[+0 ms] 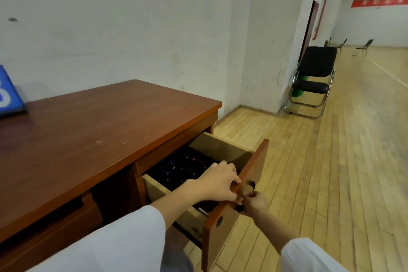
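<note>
Drawer [220, 146] stands pulled well out from under the right end of the brown worktop [99, 130], with dark patterned stuff [183, 168] lying inside it. The left hand [217, 180] curls its fingers over the top edge of the front board, while the right hand [254, 204], fingers bent tight, grips the black handle [251, 184] on the outer face.

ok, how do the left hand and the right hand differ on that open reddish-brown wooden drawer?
The left hand grips the top edge of the reddish-brown wooden drawer front, while the right hand grips the black handle on its outer face. The left hand lies palm down on the inner side of the front. The right hand sits lower, on the outer side. Both hold the same drawer front.
</note>
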Demonstrator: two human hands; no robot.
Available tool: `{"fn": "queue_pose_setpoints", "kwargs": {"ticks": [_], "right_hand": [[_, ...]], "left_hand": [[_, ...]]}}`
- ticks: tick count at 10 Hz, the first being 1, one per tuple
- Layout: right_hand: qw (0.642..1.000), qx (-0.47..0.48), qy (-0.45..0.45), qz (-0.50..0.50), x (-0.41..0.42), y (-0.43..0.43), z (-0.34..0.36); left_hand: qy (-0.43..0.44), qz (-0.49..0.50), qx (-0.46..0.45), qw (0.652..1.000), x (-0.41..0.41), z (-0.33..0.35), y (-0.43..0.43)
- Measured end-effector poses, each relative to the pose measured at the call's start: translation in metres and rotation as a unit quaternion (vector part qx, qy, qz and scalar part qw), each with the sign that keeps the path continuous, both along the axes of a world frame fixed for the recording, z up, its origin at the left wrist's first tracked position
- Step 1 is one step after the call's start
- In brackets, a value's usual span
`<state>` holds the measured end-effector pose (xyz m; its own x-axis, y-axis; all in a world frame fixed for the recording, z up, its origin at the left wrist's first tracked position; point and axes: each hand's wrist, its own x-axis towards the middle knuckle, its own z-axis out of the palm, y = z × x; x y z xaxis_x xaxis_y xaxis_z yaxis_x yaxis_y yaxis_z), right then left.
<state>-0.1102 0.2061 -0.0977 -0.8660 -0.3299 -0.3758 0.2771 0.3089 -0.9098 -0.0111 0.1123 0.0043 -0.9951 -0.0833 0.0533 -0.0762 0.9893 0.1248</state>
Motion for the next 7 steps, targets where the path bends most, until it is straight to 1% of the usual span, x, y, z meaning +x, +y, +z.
{"fn": "queue_pose_setpoints", "kwargs": {"ticks": [1,2,3,4,5,6,7], "right_hand": [[0.999,0.009,-0.001,0.048,-0.005,-0.048,-0.008],[0.997,0.027,0.017,0.072,-0.002,-0.09,-0.009],[0.996,0.021,0.024,0.083,0.001,-0.134,-0.012],[0.996,0.022,0.016,0.086,0.004,-0.171,-0.016],[0.997,0.008,0.015,0.082,0.005,-0.196,-0.018],[0.997,0.017,0.018,0.08,0.008,-0.218,-0.023],[0.997,0.012,0.035,0.07,0.009,-0.223,-0.022]], "left_hand": [[0.009,0.006,-0.05,0.999,0.007,0.004,-0.041],[-0.005,0.019,-0.135,0.991,0.016,0.006,-0.076],[-0.01,0.054,-0.226,0.973,0.024,0.009,-0.105],[-0.021,0.057,-0.304,0.951,0.034,0.011,-0.124],[-0.05,0.024,-0.367,0.929,0.039,0.016,-0.134],[-0.102,-0.004,-0.418,0.903,0.041,0.013,-0.141],[-0.159,-0.04,-0.494,0.854,0.024,0.007,-0.145]]}}
